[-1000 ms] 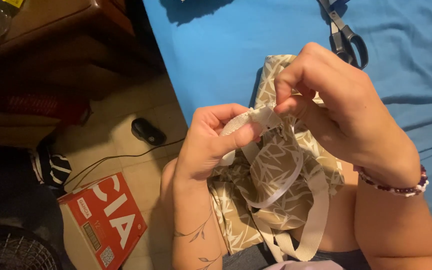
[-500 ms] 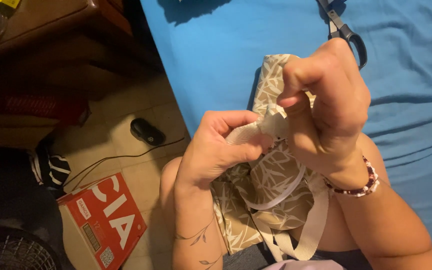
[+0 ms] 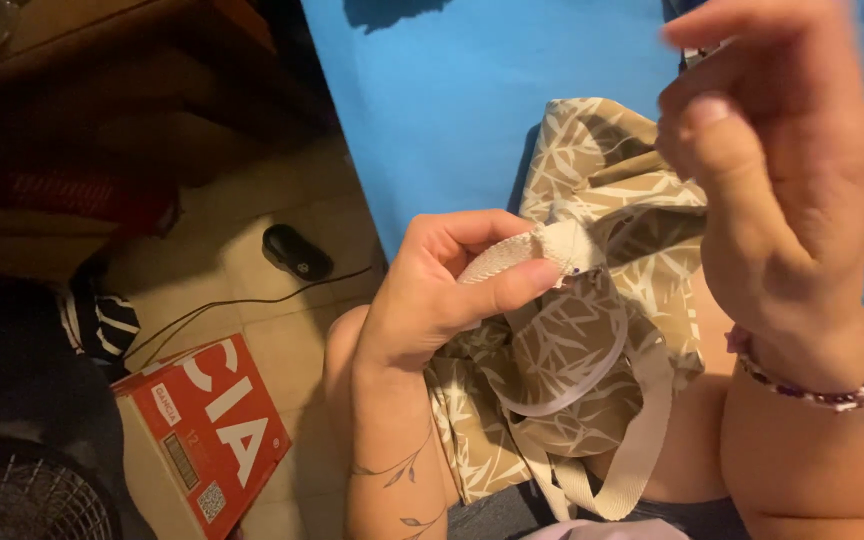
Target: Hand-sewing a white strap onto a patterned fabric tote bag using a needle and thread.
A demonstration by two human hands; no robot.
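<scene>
Left hand [image 3: 432, 300] pinches the cream strap [image 3: 537, 255] btwn thumb & fingers, over the leaf-print fabric bag [image 3: 592, 340] on the lap, by the blue sheet [image 3: 472, 90]. Right hand [image 3: 772, 180] is raised, blurred, fingers curled; can't tell if it holds anything.

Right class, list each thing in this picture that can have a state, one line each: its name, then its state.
Left hand: closed, pinching the strap end between thumb and fingers.
Cream webbing strap: folded at its end, held against the bag.
Leaf-print fabric bag: crumpled, lying on the lap.
Right hand: raised above the bag, fingers pinched, blurred.
Red cardboard box: closed, on the floor.
Black computer mouse: on the floor, corded.
</scene>
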